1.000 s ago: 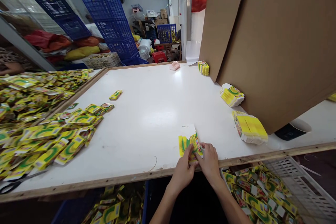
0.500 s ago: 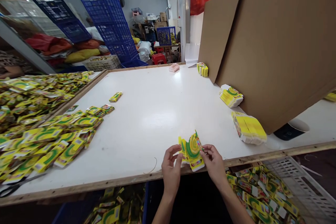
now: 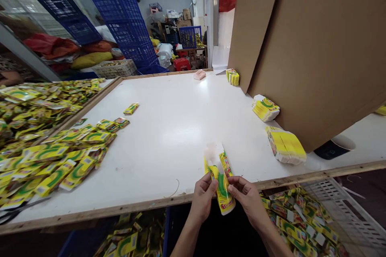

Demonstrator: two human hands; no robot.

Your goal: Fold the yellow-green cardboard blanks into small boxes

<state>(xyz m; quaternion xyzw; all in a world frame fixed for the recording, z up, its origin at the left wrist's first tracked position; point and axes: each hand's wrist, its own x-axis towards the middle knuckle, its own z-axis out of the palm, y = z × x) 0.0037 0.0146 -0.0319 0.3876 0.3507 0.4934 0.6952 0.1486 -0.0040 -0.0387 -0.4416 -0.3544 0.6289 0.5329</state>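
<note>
A yellow and green printed small carton (image 3: 223,192), with open white flaps at its far end, is held between both hands over the table's front edge. My left hand (image 3: 203,198) pinches its left side with thumb and fingers. On the opposite side, my right hand (image 3: 246,198) grips it with thumb and fingertips. The carton tilts toward me and its printed face bends. To the right lie stacks of matching flat cartons: a large stack (image 3: 286,146), a middle stack (image 3: 265,108) and a small stack (image 3: 233,77).
Folded cartons (image 3: 81,150) are heaped on the table's left, beside scissors (image 3: 21,211). A wooden strip (image 3: 90,104) borders another heap. Large cardboard sheets (image 3: 316,56) lean at right near a dark cup (image 3: 334,147). Cartons fill a blue crate (image 3: 166,229) and a white crate (image 3: 343,204) below.
Both hands have moved slightly nearer to me and closer together. The carton has gone from fairly flat to bent narrower, with white flaps now showing at its far end.
</note>
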